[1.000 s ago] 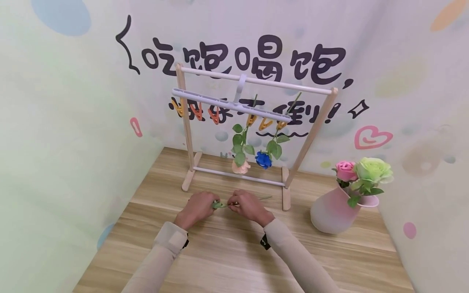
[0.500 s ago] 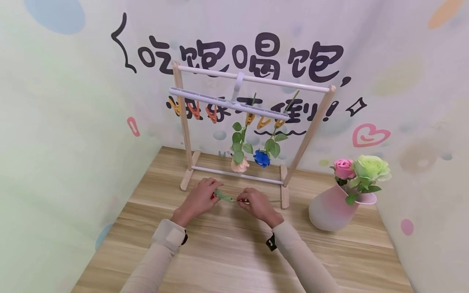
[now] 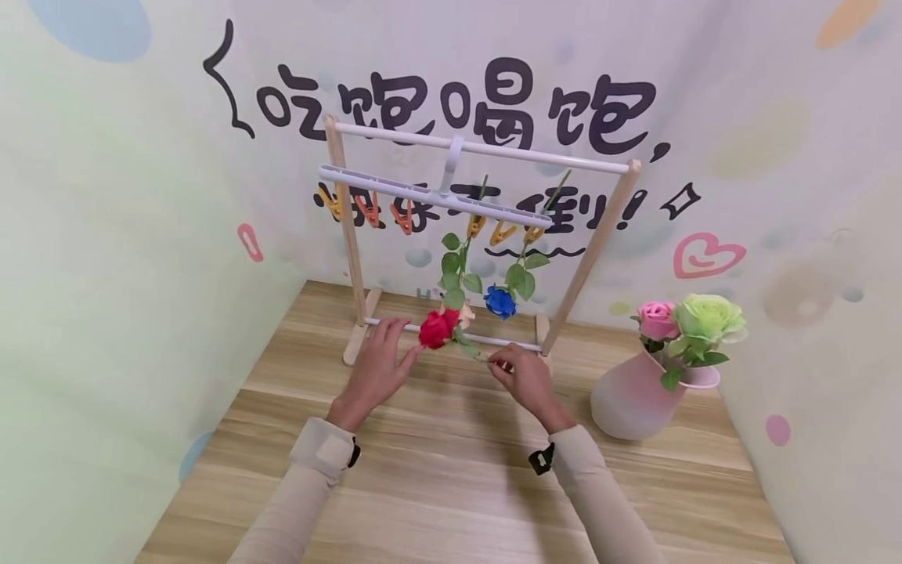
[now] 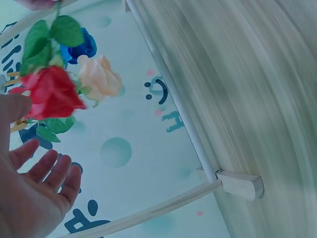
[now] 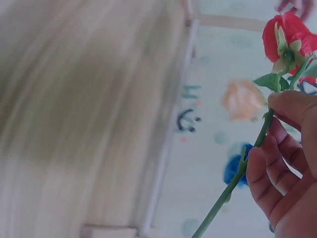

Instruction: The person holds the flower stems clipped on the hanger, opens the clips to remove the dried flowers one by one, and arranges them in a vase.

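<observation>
right hand (image 3: pixel 527 381) pinching red rose (image 3: pixel 438 328) by stem (image 5: pixel 218 203), left hand (image 3: pixel 376 366) loosely spread nearby

Gotta say, the full red rose (image 3: pixel 437 329) looked like soft matt cloth, while its thin green stem (image 5: pixel 216 206) seemed to be smooth plastic. The long pale-lilac hanger (image 3: pixel 395 185) had that plain smooth plastic look too, and the straight tan rack posts (image 3: pixel 592 243) were matt wood. Wood-grain tabletop (image 3: pixel 423 478) had a faint sheen, the rounded pink-and-white vase (image 3: pixel 630 403) looked smooth and matt, and the printed white backdrop (image 3: pixel 416 35) passed for matt cloth.
</observation>
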The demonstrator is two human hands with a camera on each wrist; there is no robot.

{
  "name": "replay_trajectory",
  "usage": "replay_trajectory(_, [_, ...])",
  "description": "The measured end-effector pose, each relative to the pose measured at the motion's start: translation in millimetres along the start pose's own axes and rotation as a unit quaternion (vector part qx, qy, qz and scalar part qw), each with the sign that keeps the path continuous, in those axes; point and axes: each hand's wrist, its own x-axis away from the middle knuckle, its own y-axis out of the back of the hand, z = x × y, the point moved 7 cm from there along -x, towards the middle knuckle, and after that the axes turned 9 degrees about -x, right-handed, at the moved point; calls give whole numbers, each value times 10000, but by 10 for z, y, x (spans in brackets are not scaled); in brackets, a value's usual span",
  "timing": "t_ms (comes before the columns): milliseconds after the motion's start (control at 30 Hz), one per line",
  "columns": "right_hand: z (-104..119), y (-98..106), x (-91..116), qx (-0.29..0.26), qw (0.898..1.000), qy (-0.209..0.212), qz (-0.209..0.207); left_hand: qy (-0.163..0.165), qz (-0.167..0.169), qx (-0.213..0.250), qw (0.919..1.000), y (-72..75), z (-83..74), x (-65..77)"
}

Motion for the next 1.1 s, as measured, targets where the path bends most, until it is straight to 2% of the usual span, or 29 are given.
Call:
replay_trajectory(133, [-4, 277, -14, -48, 9987, -121, -490, 308, 99, 136, 9994, -38, 26, -30])
replay_trajectory(300, [139, 694, -45, -191, 9935, 46, -1124, 605, 237, 462, 9968, -132, 29, -111])
replay_trajectory(567, [384, 1353, -60, -237, 9799, 181, -1972, 985, 364, 707, 9920, -226, 1, -322])
replay_trajectory(767, [531, 1838, -31, -326, 9657, 278, -2559, 1290, 422, 850, 9871, -318, -2, -452])
replay_trajectory(933, [638, 2173, -11, -401, 9535, 422, -2956, 1370, 498, 915, 9851, -381, -27, -532])
replay_trajectory(1100, [711, 2428, -13, -459, 9471, 544, -3128, 1554, 673, 850, 9819, -468, -33, -607])
